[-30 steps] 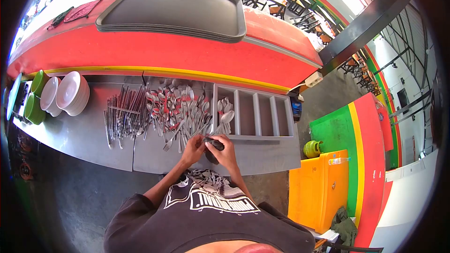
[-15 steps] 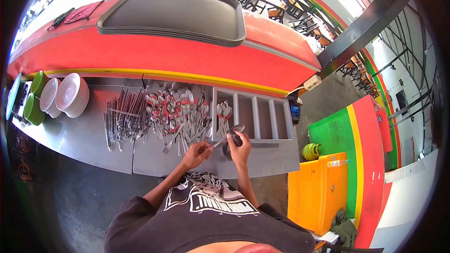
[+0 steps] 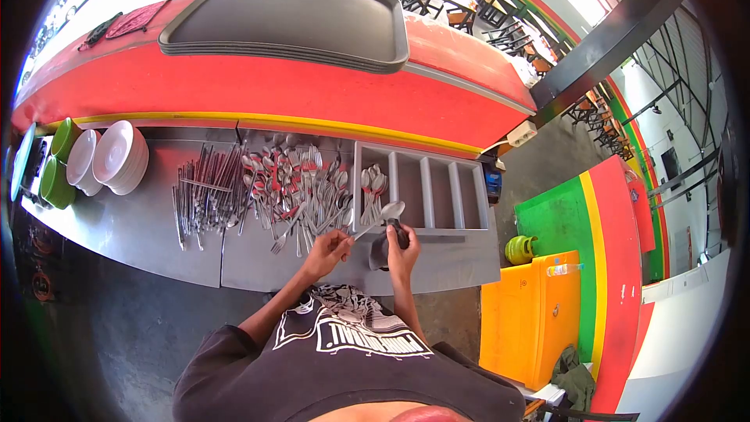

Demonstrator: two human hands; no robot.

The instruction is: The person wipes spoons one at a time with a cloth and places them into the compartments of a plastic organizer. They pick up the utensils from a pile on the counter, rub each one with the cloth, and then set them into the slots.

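Note:
My left hand (image 3: 328,255) pinches the handle end of a spoon (image 3: 392,210), whose bowl points up and to the right. A dark cloth (image 3: 379,253) is gripped in my right hand (image 3: 402,252), right at the spoon's bowl. Just beyond my hands is a grey cutlery tray (image 3: 428,232) with several long compartments. Spoons (image 3: 375,180) lie in its leftmost compartment. To the left of the tray, a loose heap of spoons and forks (image 3: 293,187) spreads over the metal counter (image 3: 258,266).
A bundle of thin dark utensils (image 3: 207,191) lies left of the heap. White bowls (image 3: 121,156) and green bowls (image 3: 56,184) are stacked at far left. Brown serving trays (image 3: 285,19) sit on the red ledge (image 3: 273,98). An orange container (image 3: 527,320) stands at right.
My right hand and the cloth have shifted slightly, showing more of the spoon's bowl, which now faces upward. My left hand keeps its hold on the handle.

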